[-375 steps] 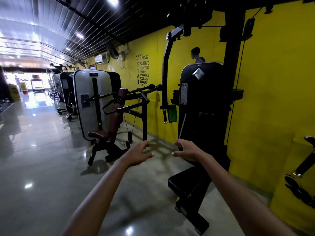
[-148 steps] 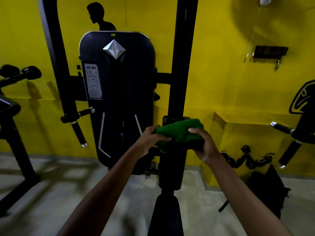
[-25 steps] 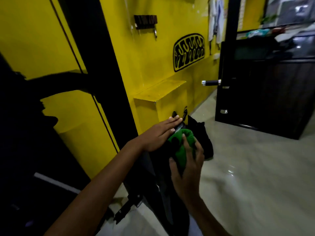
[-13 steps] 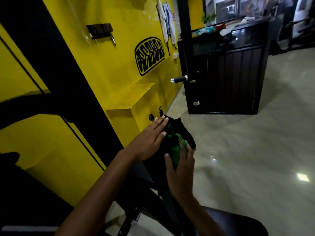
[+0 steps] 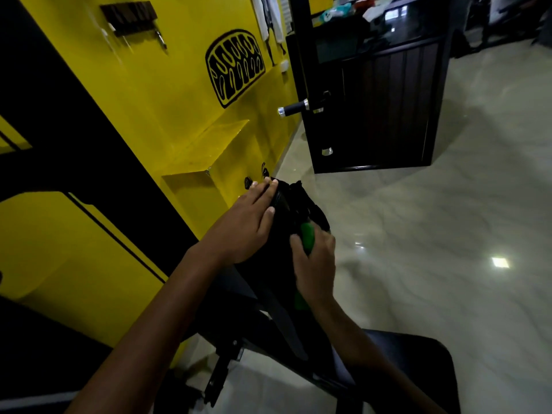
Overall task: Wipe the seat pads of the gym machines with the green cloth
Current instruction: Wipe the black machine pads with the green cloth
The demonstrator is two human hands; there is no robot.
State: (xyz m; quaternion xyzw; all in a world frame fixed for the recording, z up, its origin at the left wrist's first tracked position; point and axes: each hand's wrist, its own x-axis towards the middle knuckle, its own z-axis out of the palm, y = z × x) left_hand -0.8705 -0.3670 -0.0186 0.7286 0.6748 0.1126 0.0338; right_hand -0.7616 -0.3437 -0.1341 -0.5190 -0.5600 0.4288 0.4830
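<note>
right hand (image 5: 315, 264) gripping green cloth (image 5: 307, 240), black pad (image 5: 277, 234)

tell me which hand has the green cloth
The right hand grips the green cloth against the black pad; the left hand lies flat on the pad, holding nothing.

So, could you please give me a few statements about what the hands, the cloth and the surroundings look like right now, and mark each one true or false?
1. The right hand grips the green cloth. True.
2. The left hand holds a spray bottle. False: it lies flat, fingers straight, on the black pad.
3. The wall beside the machine is painted yellow. True.
4. The green cloth hangs from the black-gripped handle. False: it is in the right hand, against the pad.
5. The floor is covered in dark carpet. False: it is pale, glossy and reflects a light.
</note>
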